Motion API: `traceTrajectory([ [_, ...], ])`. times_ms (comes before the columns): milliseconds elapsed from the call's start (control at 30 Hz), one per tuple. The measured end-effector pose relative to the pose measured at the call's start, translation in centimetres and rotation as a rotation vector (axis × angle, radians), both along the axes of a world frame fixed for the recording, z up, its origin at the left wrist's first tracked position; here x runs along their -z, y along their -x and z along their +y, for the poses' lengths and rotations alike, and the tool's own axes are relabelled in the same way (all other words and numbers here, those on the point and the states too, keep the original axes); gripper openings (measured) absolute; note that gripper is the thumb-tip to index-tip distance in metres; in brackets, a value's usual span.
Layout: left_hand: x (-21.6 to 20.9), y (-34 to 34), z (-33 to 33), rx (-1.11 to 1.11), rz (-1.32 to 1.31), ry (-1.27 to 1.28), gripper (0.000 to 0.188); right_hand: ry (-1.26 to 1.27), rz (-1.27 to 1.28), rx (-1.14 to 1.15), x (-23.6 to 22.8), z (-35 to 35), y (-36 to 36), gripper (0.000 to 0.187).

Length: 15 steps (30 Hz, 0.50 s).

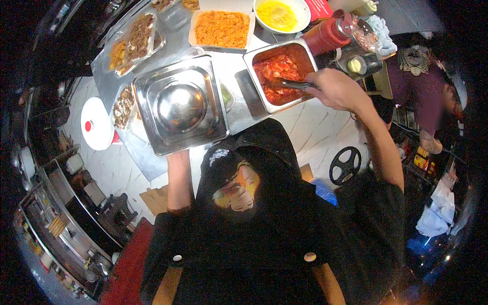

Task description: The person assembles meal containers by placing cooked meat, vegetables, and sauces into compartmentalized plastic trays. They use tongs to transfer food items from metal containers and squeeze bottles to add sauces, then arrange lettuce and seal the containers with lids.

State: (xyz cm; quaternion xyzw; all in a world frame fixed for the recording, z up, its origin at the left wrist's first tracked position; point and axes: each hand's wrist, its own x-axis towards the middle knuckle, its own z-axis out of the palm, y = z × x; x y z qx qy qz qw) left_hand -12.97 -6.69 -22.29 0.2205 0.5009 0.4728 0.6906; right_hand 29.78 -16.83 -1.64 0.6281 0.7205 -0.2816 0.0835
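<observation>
Black shirt [290, 229] foremost; pan [180, 104] hides left grip; right grip [334, 89] holds utensil [291, 84].

White bowl [303, 16], pan [278, 108] on table [145, 161]

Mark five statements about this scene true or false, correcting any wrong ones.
1. The right hand holds a dark, slender utensil. True.
2. That utensil reaches into red food in a silver rectangular metal pan. True.
3. A shiny square metal pan is right of the silver pan. False: the shiny pan is left of it.
4. The round white bowl holds purple contents. False: the bowl holds yellow contents.
5. The round white lid has a red knob. True.
</observation>
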Motion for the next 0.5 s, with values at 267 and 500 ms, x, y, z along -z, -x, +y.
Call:
traceTrajectory([
  [267,0.1,-1.6,0.8,0.027,-0.012,-0.006,0.055,-0.1,0.036,0.005,-1.0,-2.5,-2.5,0.024],
  [500,0.1,-2.4,1.2,0.054,-0.011,-0.009,0.056,0.005,-0.253,-0.187,1.1,1.2,3.4,0.03],
])
